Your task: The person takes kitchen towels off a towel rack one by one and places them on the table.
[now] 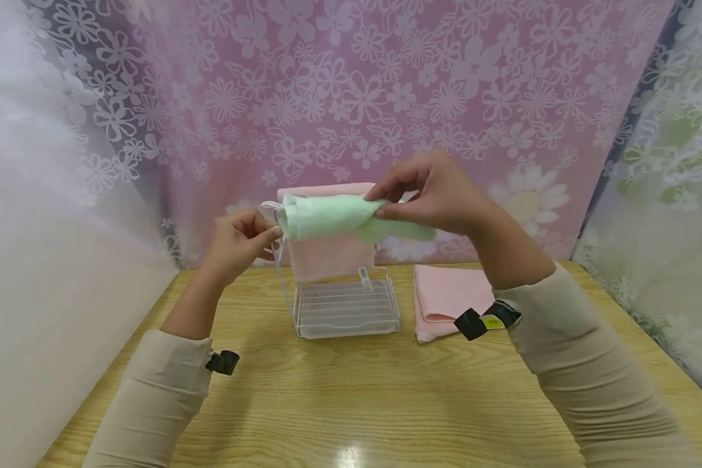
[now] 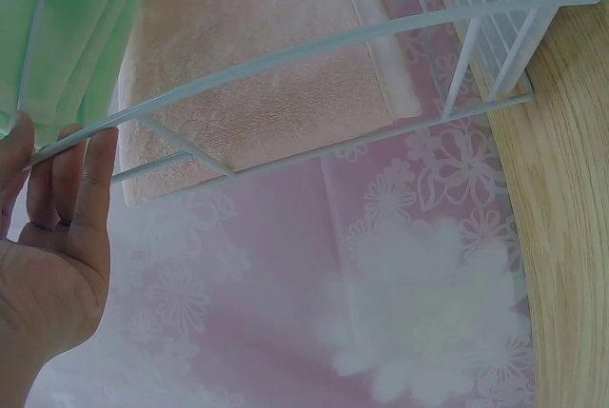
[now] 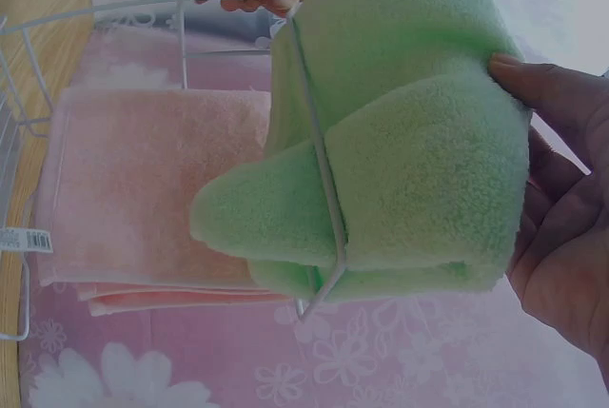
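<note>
A white wire rack (image 1: 348, 312) stands on the table, and my left hand (image 1: 236, 244) pinches the top of its left side frame. In the left wrist view, the thumb and fingers meet around the thin wire (image 2: 257, 63). A light green towel (image 1: 322, 218) lies folded over the rack's front top bar (image 3: 324, 161), one end hanging through below it. With thumb and fingers, my right hand (image 1: 439, 195) pinches the green towel's upper edge near the right side. Behind it, a pink towel (image 1: 330, 257) hangs over the rear bar.
Right of the rack, a folded pink towel (image 1: 450, 292) lies on the wooden table (image 1: 351, 396). A barcode tag (image 1: 364, 278) shows at the rack's base. A pink floral curtain (image 1: 357, 97) hangs close behind, with pale sheets on both sides.
</note>
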The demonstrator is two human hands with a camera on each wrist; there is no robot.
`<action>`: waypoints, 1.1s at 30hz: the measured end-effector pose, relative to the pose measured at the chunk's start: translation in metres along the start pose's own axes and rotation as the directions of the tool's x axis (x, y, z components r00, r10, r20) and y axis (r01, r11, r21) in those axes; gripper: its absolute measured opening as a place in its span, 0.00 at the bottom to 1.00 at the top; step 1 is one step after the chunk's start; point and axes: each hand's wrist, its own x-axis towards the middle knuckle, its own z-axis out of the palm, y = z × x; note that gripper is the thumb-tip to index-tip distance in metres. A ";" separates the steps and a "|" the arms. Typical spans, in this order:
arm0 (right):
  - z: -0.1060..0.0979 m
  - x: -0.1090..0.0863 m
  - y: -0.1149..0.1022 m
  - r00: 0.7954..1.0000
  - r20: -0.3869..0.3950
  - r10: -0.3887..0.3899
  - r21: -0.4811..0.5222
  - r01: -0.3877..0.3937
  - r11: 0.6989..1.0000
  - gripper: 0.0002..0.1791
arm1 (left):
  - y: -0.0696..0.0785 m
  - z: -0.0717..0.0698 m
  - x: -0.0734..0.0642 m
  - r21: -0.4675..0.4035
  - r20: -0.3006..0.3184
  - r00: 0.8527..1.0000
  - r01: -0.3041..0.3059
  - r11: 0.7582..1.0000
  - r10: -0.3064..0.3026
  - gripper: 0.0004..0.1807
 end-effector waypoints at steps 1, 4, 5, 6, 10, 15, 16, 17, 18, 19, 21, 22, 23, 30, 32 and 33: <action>-0.001 -0.001 0.000 1.000 0.002 -0.002 0.006 0.002 1.000 0.08 | 0.000 0.000 0.000 0.000 0.002 1.000 -0.001 1.000 0.001 0.10; -0.003 -0.005 0.001 1.000 0.002 -0.013 0.024 0.013 1.000 0.09 | 0.000 0.000 0.000 0.000 0.006 1.000 -0.007 1.000 0.007 0.11; -0.004 -0.006 0.001 1.000 0.003 -0.016 0.031 0.016 0.999 0.09 | 0.001 0.000 0.000 0.001 0.008 1.000 -0.010 1.000 0.010 0.11; -0.005 -0.008 0.001 1.000 0.002 -0.021 0.041 0.020 0.999 0.09 | 0.001 0.000 0.000 0.002 0.009 1.000 -0.012 1.000 0.012 0.11; -0.009 -0.015 0.000 0.999 -0.002 -0.033 0.079 0.033 0.996 0.10 | 0.002 0.000 0.000 0.001 0.010 1.000 -0.022 1.000 0.022 0.11; -0.014 -0.023 -0.001 0.998 -0.001 -0.058 0.130 0.057 0.990 0.12 | 0.002 0.000 0.000 -0.013 0.011 1.000 -0.017 1.000 0.017 0.11; -0.015 -0.024 -0.001 0.998 -0.001 -0.061 0.147 0.061 0.987 0.12 | 0.002 0.000 0.000 -0.016 0.014 1.000 -0.018 1.000 0.018 0.12; -0.015 -0.026 0.000 0.998 -0.002 -0.065 0.158 0.064 0.985 0.12 | 0.001 0.000 0.000 -0.020 0.015 1.000 -0.019 1.000 0.019 0.12; -0.016 -0.027 0.000 0.998 -0.002 -0.070 0.161 0.069 0.984 0.13 | 0.001 0.000 0.000 -0.022 0.017 1.000 -0.020 1.000 0.020 0.12; -0.017 -0.029 0.000 0.997 -0.003 -0.077 0.161 0.076 0.984 0.13 | 0.001 0.000 -0.001 -0.023 0.017 1.000 -0.021 1.000 0.022 0.12; -0.018 -0.032 0.001 0.996 -0.009 -0.094 0.163 0.094 0.982 0.14 | 0.001 0.000 -0.001 -0.022 0.019 1.000 -0.024 0.999 0.024 0.12; -0.018 -0.033 0.002 0.994 -0.012 -0.105 0.162 0.105 0.981 0.15 | 0.001 0.000 -0.001 -0.020 0.020 1.000 -0.024 1.000 0.024 0.11; -0.019 -0.035 0.002 0.993 -0.016 -0.118 0.162 0.119 0.980 0.15 | 0.001 0.000 -0.001 -0.022 0.020 1.000 -0.021 1.000 0.021 0.10; -0.024 -0.046 0.003 0.979 -0.035 -0.199 0.229 0.201 0.952 0.15 | 0.002 -0.001 -0.001 -0.027 0.025 1.000 -0.010 1.000 0.011 0.07; -0.025 -0.049 0.004 0.975 -0.057 -0.215 0.233 0.222 0.947 0.15 | 0.001 -0.001 -0.001 -0.022 0.026 1.000 -0.017 1.000 0.017 0.08; -0.026 -0.051 0.005 0.972 -0.073 -0.223 0.236 0.234 0.943 0.15 | 0.001 -0.001 -0.001 -0.021 0.025 1.000 -0.019 1.000 0.019 0.08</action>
